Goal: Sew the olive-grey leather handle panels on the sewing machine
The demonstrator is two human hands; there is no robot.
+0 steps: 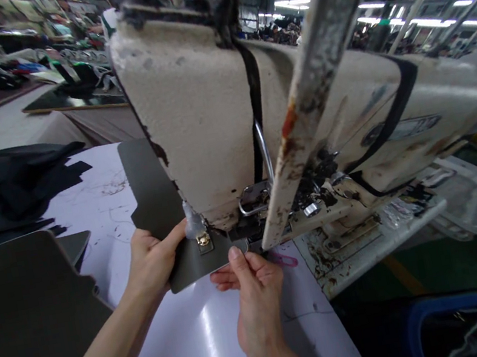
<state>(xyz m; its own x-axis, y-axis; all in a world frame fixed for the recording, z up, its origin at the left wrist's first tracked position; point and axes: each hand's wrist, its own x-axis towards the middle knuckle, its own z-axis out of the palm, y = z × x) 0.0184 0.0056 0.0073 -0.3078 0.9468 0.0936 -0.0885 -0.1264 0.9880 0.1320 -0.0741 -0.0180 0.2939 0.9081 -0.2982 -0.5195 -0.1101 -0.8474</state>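
Observation:
A dark grey flat panel (pixel 143 174) lies partly under the head of a worn cream sewing machine (pixel 193 106). My left hand (pixel 153 258) grips the panel's near left edge, thumb on top and fingers underneath. At the near right corner, my right hand (pixel 257 286) pinches the panel between thumb and fingers. Between my hands, a small gold-coloured metal clasp (pixel 204 241) sits on the panel, close to a translucent plastic piece (pixel 193 222) on the machine. The needle area is mostly hidden behind the machine head.
More dark panels (pixel 24 302) are stacked at left, with black fabric pieces (pixel 4 189) behind them. A rusty metal bar (pixel 301 112) slants across the machine's front. Loose threads lie on the white tabletop (pixel 180 348). A blue-rimmed bin (pixel 449 304) stands at lower right.

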